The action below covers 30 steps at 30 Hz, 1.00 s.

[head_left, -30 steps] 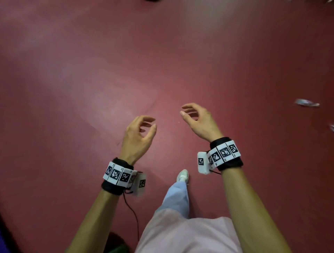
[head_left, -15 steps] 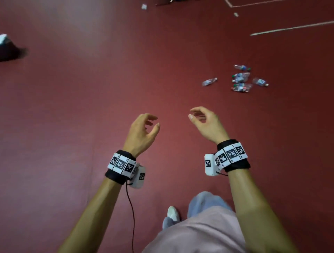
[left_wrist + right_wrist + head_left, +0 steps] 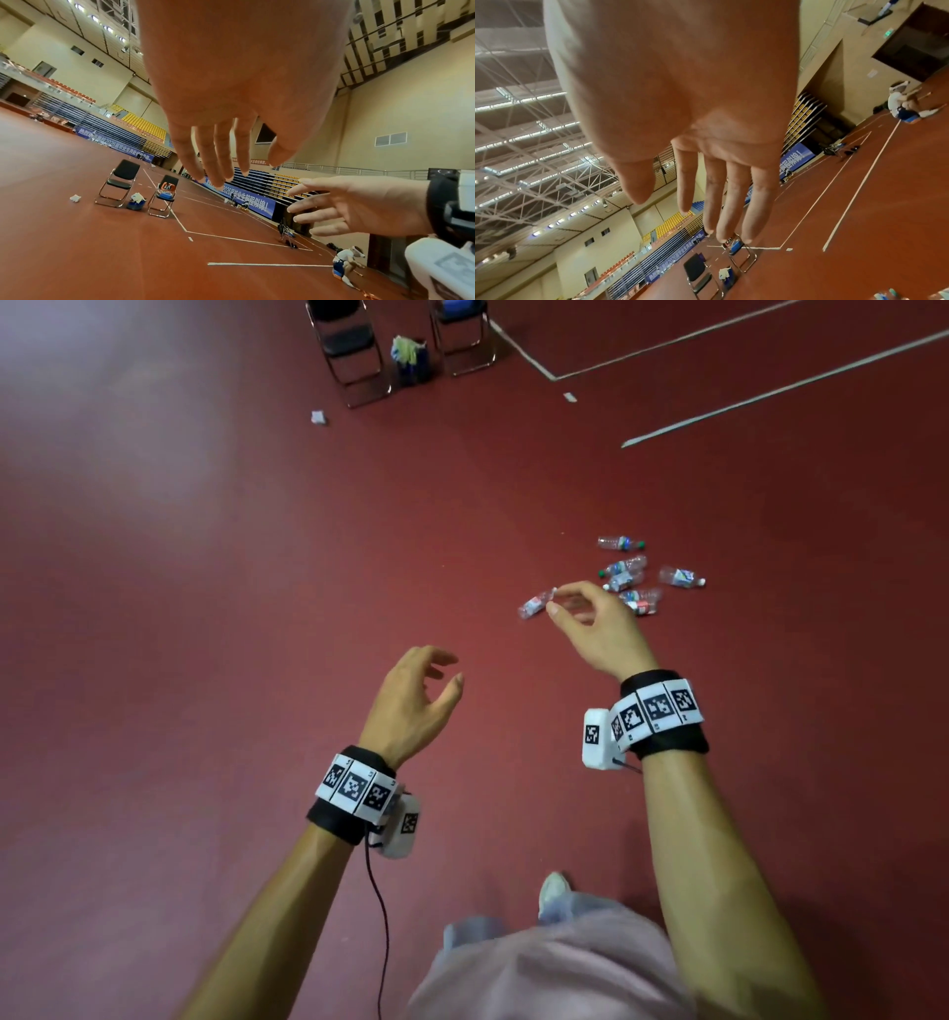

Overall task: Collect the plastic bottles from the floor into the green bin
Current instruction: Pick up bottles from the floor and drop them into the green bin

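Note:
Several clear plastic bottles (image 3: 624, 567) lie in a loose cluster on the red floor, ahead and to the right. One bottle (image 3: 534, 607) lies apart on the cluster's left, and the cluster's edge shows at the bottom right of the right wrist view (image 3: 890, 294). My right hand (image 3: 560, 600) is raised in the air in front of that cluster, fingers loosely curled, holding nothing. My left hand (image 3: 444, 672) hangs lower and nearer, also relaxed and empty. Both wrist views show spread, straight fingers (image 3: 213, 162) (image 3: 731, 203) with nothing in them.
Two black folding chairs (image 3: 354, 346) (image 3: 462, 331) stand far ahead with a small blue bin (image 3: 411, 361) between them. A crumpled white scrap (image 3: 318, 417) lies to their left. White court lines (image 3: 770, 397) cross the floor. Another person (image 3: 344, 263) crouches far off.
The view has lifted and moved forward, so the bottles and chairs appear larger and nearer. My right hand has risen in front of the bottle cluster. Both hands stay empty.

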{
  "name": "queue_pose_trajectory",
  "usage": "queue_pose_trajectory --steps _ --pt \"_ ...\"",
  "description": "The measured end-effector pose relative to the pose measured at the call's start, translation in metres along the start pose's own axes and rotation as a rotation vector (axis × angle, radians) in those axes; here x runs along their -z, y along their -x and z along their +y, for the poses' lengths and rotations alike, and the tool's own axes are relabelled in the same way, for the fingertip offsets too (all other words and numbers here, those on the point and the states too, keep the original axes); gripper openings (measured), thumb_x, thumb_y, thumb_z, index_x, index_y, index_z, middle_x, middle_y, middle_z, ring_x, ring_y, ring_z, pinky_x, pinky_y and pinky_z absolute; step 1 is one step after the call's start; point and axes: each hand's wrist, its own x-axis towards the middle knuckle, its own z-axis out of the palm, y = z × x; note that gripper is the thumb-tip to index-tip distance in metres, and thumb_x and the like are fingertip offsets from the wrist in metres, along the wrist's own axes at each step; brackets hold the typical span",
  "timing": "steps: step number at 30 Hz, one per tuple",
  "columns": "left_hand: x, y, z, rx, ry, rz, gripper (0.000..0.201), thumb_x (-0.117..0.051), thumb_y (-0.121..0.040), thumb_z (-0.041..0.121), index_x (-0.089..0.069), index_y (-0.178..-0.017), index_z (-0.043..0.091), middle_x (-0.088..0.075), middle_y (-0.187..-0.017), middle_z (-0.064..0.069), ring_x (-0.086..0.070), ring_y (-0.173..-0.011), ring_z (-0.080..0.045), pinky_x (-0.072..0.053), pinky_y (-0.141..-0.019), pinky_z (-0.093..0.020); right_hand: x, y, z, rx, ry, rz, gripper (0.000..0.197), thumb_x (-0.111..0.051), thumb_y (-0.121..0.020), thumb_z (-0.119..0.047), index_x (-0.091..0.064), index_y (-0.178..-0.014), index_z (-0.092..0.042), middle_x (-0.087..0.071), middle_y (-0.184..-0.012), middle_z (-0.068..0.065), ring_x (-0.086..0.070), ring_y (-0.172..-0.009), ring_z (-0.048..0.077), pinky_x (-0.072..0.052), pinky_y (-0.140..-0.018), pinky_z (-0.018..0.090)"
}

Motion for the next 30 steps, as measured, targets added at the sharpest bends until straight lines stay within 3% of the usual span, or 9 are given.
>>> queue_pose_trajectory --steps 4,7,10,15,18,20,23,26,30 --pt "-0.01 -0.075 -0.003 0.016 -0.007 -0.01 0.028 -0.059 -0.098 0.038 -0.063 -0.12 0.022 -0.062 -0.118 0.008 -0.062 -0.099 -0.004 -0.058 -0.084 -0.033 0.009 -0.067 0.012 -0.015 0.005 -0.064 0.031 -0.067 -0.09 -0.047 -0.065 -0.116 -0.03 -0.068 -0.113 -0.003 -0.068 -0.1 0.011 -0.057 -0.095 0.038" --pt "-0.026 -0.133 -0.008 0.009 -0.034 -0.06 0.029 -0.059 -0.098 0.039 -0.062 -0.121 0.022 -0.062 -0.118 0.008 -0.061 -0.1 -0.004 -0.058 -0.084 -0.034 0.02 -0.115 0.022 -0.056 -0.006 -0.067 0.03 -0.068 -0.093 -0.04 -0.064 -0.12 -0.028 -0.066 -0.114 -0.001 -0.068 -0.1 0.014 -0.056 -0.094 0.037" --pt "-0.044 -0.195 -0.019 0.012 -0.034 -0.097 0.028 -0.059 -0.098 0.038 -0.062 -0.121 0.022 -0.062 -0.117 0.007 -0.062 -0.1 -0.005 -0.058 -0.084 -0.035 0.03 -0.169 0.042 -0.095 -0.002 -0.055 0.031 -0.069 -0.094 -0.038 -0.063 -0.122 -0.026 -0.065 -0.109 -0.008 -0.067 -0.099 0.012 -0.055 -0.094 0.035" --pt "-0.083 -0.326 -0.045 0.008 -0.002 -0.152 0.028 -0.06 -0.098 0.036 -0.063 -0.122 0.021 -0.063 -0.118 0.006 -0.062 -0.1 -0.006 -0.057 -0.086 -0.035 0.051 -0.28 0.084 -0.147 0.016 -0.011 0.03 -0.069 -0.093 -0.039 -0.063 -0.121 -0.028 -0.064 -0.111 -0.008 -0.066 -0.102 0.014 -0.054 -0.096 0.035" --pt "-0.106 -0.42 -0.052 -0.018 0.006 -0.209 0.029 -0.06 -0.098 0.036 -0.063 -0.122 0.02 -0.063 -0.117 0.006 -0.062 -0.099 -0.006 -0.058 -0.087 -0.036 0.075 -0.351 0.105 -0.178 0.051 0.019 0.037 -0.068 -0.087 -0.05 -0.062 -0.12 -0.034 -0.066 -0.114 -0.006 -0.067 -0.103 0.014 -0.056 -0.095 0.042" --pt "-0.12 -0.484 -0.049 -0.049 0.012 -0.244 0.03 -0.059 -0.097 0.037 -0.063 -0.122 0.02 -0.064 -0.116 0.005 -0.063 -0.098 -0.007 -0.058 -0.086 -0.037 0.096 -0.392 0.113 -0.198 0.062 0.066 0.038 -0.066 -0.084 -0.055 -0.062 -0.118 -0.037 -0.067 -0.114 -0.006 -0.068 -0.101 0.013 -0.057 -0.092 0.041" --pt "-0.138 -0.581 -0.031 -0.145 -0.01 -0.295 0.034 -0.056 -0.094 0.042 -0.062 -0.12 0.021 -0.065 -0.114 0.004 -0.064 -0.097 -0.009 -0.058 -0.085 -0.04 0.127 -0.441 0.123 -0.227 0.036 0.172 0.028 -0.07 -0.092 -0.038 -0.065 -0.118 -0.029 -0.067 -0.113 -0.004 -0.069 -0.098 0.011 -0.057 -0.089 0.036" --pt "-0.155 -0.663 -0.005 -0.226 -0.036 -0.34 0.035 -0.054 -0.094 0.042 -0.062 -0.121 0.021 -0.065 -0.114 0.003 -0.064 -0.097 -0.011 -0.058 -0.085 -0.04 0.152 -0.479 0.136 -0.274 0.039 0.203 0.029 -0.072 -0.092 -0.033 -0.065 -0.119 -0.025 -0.065 -0.107 -0.01 -0.067 -0.101 0.008 -0.054 -0.093 0.033" --pt "-0.188 -0.763 0.025 -0.338 -0.085 -0.387 0.031 -0.055 -0.095 0.038 -0.061 -0.12 0.02 -0.064 -0.113 0.002 -0.062 -0.096 -0.012 -0.057 -0.085 -0.039 0.185 -0.536 0.175 -0.32 0.07 0.253 0.03 -0.072 -0.09 -0.04 -0.064 -0.117 -0.029 -0.067 -0.107 -0.01 -0.068 -0.105 0.014 -0.054 -0.095 0.036"
